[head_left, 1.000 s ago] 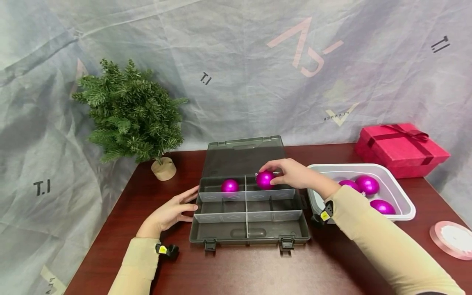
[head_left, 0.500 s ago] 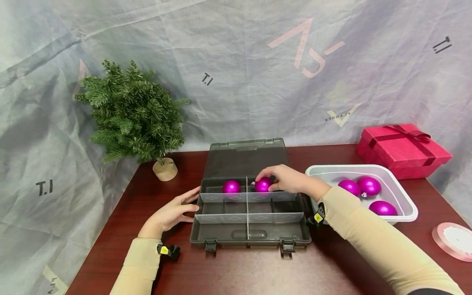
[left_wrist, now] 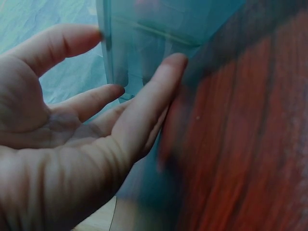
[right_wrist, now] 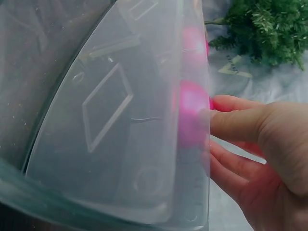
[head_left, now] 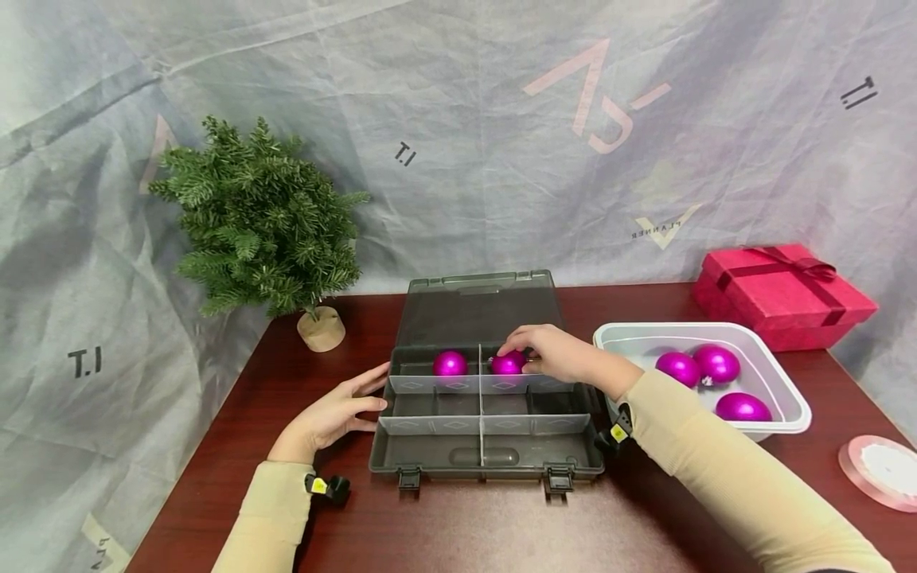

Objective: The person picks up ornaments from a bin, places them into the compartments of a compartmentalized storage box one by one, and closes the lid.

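A dark translucent compartment box (head_left: 430, 452) lies with its lid (head_left: 476, 310) folded back on the table. My right hand (head_left: 555, 352) pinches a magenta Christmas ball (head_left: 509, 364) between thumb and fingers, low in the back right compartment. Through the clear divider (right_wrist: 110, 125) the right wrist view shows that ball, blurred. Another magenta ball (head_left: 450, 364) sits in the back left compartment. My left hand (head_left: 333, 410) touches the box's left side with fingers spread; in the left wrist view the fingertips (left_wrist: 174, 61) are right at the box wall.
Right of the box, a white plastic tub (head_left: 784, 398) holds three magenta balls (head_left: 743, 407). Behind it stands a red gift box (head_left: 784, 298) with a bow. A pink ribbon roll (head_left: 881, 471) lies at the right edge. A small artificial tree (head_left: 261, 223) stands at the back left.
My right hand has lowered the magenta ball, moving it slightly left and down into the back right compartment. The left hand has stayed at the box's side.
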`<state>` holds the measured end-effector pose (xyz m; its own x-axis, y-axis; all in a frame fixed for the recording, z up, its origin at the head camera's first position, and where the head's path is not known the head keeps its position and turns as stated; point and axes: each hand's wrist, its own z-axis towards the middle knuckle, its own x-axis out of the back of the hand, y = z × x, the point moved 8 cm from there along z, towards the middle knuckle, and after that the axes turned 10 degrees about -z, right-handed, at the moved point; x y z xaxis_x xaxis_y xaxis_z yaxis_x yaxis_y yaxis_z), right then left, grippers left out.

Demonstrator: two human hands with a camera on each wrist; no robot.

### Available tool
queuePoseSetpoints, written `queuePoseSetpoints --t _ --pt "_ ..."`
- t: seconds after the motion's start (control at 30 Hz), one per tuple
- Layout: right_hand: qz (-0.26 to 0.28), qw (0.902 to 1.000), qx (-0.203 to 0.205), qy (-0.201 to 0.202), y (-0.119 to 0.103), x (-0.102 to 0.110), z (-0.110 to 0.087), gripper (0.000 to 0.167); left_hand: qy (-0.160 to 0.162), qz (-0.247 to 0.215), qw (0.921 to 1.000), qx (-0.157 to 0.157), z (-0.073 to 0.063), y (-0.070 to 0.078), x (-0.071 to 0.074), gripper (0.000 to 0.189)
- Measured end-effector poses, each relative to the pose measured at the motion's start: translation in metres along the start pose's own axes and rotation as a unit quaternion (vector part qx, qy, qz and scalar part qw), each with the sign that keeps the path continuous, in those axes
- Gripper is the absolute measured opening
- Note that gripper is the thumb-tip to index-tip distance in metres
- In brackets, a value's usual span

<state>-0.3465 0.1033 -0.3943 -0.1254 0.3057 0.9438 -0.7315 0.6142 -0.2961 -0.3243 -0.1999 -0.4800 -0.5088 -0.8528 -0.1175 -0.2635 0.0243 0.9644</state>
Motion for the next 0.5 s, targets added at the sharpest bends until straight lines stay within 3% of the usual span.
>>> queuePoseSetpoints --t 0.23,0.5 --pt "0.039 0.9978 -0.036 0.042 0.002 0.019 -0.011 0.037 0.001 0.000 1.0000 0.002 0.000 -0.002 0.001 0.074" --pt "0.110 0.9848 -0.075 0.112 0.007 0.056 -0.042 0.031 -0.001 -0.006 1.0000 0.000 0.000 -0.001 0.001 0.074"
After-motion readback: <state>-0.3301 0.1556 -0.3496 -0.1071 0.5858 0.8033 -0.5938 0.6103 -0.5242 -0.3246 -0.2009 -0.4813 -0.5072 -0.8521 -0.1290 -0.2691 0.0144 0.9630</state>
